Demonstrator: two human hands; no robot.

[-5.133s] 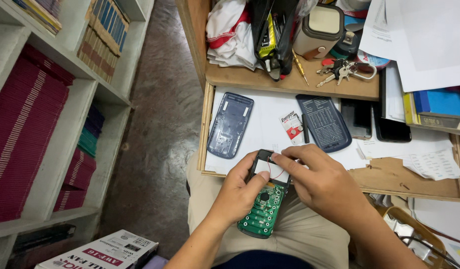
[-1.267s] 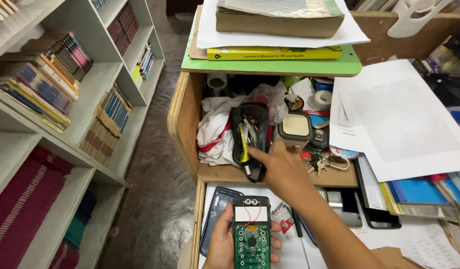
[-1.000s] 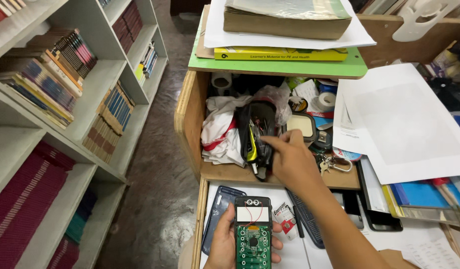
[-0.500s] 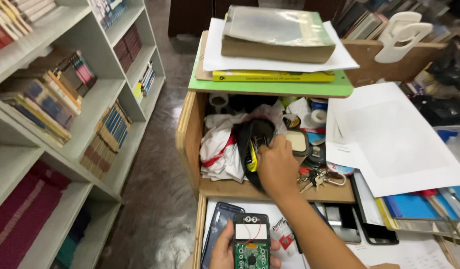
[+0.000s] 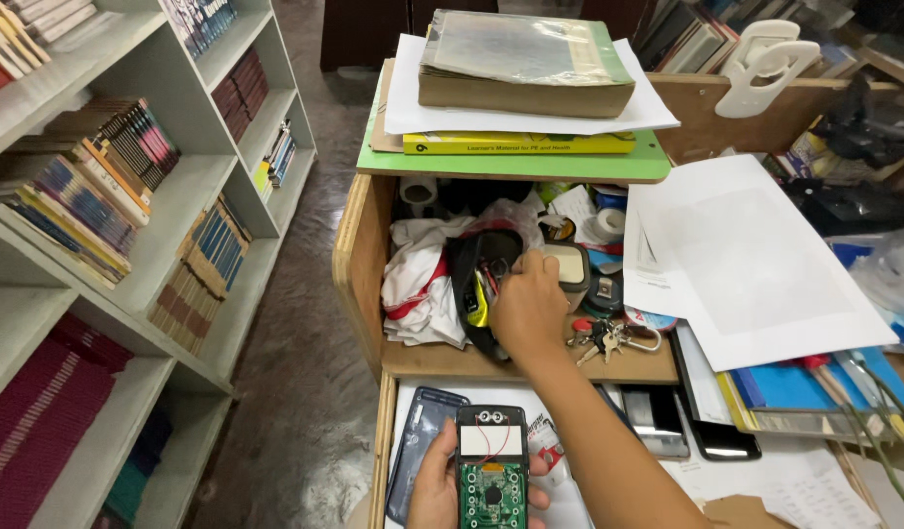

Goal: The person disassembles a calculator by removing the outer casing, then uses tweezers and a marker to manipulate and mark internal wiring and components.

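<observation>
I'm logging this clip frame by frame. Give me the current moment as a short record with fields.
Setting: cluttered wooden desk cubby beside bookshelves
Left hand: holds an opened device showing a green circuit board
Right hand: reaching into a black pouch in the cubby; what the fingers touch is hidden
Beside right hand: bunch of keys, white and red cloth
Above: thick book on papers and a green folder

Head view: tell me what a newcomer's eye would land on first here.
The right hand reaches into a cluttered wooden compartment, fingers at a black pouch beside a red-and-white cloth. Low in the middle, the left hand holds a green circuit board with a small blank display. Above, a thick old book lies on loose papers and a green folder topping the compartment.
</observation>
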